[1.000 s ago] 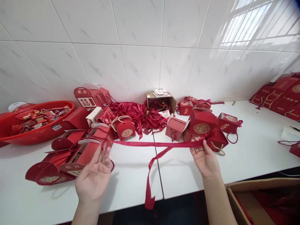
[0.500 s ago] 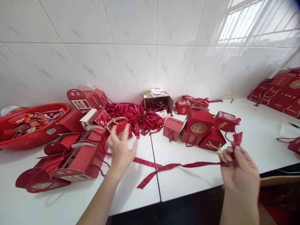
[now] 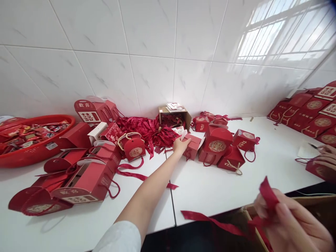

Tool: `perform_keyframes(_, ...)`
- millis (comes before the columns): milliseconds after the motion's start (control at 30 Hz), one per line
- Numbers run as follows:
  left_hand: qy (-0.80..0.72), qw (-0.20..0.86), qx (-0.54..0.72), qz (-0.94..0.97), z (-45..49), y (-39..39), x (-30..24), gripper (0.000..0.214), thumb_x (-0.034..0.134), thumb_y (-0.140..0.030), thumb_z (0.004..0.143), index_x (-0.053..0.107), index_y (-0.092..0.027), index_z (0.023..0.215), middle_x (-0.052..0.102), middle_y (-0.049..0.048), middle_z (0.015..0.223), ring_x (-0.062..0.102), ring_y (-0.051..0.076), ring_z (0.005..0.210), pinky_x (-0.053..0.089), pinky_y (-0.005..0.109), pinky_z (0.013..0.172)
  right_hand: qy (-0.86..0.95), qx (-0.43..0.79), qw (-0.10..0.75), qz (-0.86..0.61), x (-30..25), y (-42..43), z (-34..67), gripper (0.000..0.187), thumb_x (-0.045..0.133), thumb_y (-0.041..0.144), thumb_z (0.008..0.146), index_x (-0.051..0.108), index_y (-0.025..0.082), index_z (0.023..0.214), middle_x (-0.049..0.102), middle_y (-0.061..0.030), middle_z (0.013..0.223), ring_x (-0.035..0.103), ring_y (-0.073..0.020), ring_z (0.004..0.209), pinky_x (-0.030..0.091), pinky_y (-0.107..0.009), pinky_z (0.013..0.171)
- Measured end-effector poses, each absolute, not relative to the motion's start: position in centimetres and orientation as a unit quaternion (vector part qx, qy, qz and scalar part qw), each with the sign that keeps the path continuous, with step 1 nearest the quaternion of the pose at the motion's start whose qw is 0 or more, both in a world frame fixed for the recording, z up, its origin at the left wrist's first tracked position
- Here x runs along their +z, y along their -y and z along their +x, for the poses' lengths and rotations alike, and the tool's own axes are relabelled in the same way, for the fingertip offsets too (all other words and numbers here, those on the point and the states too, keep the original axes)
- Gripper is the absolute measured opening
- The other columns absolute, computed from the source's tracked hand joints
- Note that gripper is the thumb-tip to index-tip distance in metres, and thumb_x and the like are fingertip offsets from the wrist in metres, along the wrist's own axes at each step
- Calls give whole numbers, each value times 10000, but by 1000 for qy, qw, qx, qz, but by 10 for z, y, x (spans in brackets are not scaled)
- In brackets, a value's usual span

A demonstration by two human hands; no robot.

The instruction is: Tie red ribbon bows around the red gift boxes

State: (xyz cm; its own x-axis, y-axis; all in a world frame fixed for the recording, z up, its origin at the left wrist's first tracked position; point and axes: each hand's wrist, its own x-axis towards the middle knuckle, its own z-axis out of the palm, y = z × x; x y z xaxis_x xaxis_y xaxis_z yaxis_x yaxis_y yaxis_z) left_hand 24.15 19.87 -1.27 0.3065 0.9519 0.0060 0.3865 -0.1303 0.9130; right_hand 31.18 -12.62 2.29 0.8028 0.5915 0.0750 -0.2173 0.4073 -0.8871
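Note:
My left hand [image 3: 181,144] reaches across the table to a small red gift box [image 3: 193,147], its fingers closed at the box's left upper edge. At the lower right, my right hand [image 3: 296,220] pinches a dark red ribbon [image 3: 223,225]; a short end sticks up above the fingers and the long tail trails left past the table's front edge. Beside the gripped box stand a larger red box with a gold emblem [image 3: 216,145] and a red box with a cream cord [image 3: 231,159]. Another strip of red ribbon [image 3: 135,175] lies under my left forearm.
Left are a red basket [image 3: 52,140] of wrapped sweets and several red gift boxes [image 3: 86,183]. A ribbon heap [image 3: 141,127] and a small cardboard box [image 3: 188,120] sit near the wall. Another person's hand [image 3: 328,157] is at the right. Below is an open carton [image 3: 301,201].
My left hand has moved right and away from me, from near the cord-handled box to the small red box. My right hand has drawn the ribbon down and right, off the table.

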Motion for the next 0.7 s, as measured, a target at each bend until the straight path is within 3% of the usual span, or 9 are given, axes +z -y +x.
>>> perform_keyframes(67,-494,450,315,674,229,-196,-11,324,565,-329,897,564,-150,1167,598,87,1162,611,208,989,529,412,835,243,259,762,-542,27,115,300,273,798,320,661,693,226,894,627,-42,733,557,-158,649,471,-256,552)
perform_keyframes(200,-497,459,316,665,177,-176,-5,303,579,-332,888,591,-140,1123,627,78,1114,627,201,956,533,400,824,339,300,670,-588,24,84,283,230,714,421,756,672,195,742,566,-18,651,506,-132,632,440,-213,572)
perform_keyframes(333,-511,454,326,653,102,-136,-2,351,745,-329,715,683,-131,997,720,101,955,667,269,910,524,365,812,362,385,636,-562,9,55,259,264,654,443,807,663,190,732,601,-29,795,539,-139,720,469,-228,658)
perform_keyframes(467,-534,427,346,642,44,-95,-2,497,712,-390,726,616,-165,1159,667,115,1159,624,290,1066,491,400,912,352,467,620,-523,-5,42,229,272,655,431,809,634,182,704,600,-67,1036,578,-200,914,513,-299,755)
perform_keyframes(567,-501,266,451,689,29,-71,2,618,689,-312,763,456,-211,1327,504,123,1358,491,274,1247,412,428,1025,354,514,603,-497,-10,43,215,291,642,421,825,591,178,673,586,-94,1162,548,-254,1097,503,-343,844)
perform_keyframes(633,-439,130,479,749,27,-61,8,477,657,-235,793,525,-242,1252,448,111,1398,409,283,1307,351,466,1069,351,528,604,-483,-11,45,210,304,649,416,821,574,176,649,587,-104,1195,528,-272,1159,481,-367,898)
perform_keyframes(700,-383,63,434,813,29,-54,17,277,607,-175,826,642,-274,1082,449,73,1405,347,299,1336,299,503,1084,346,532,609,-476,-11,48,209,308,657,408,815,570,176,633,603,-106,1186,533,-276,1168,451,-386,950)
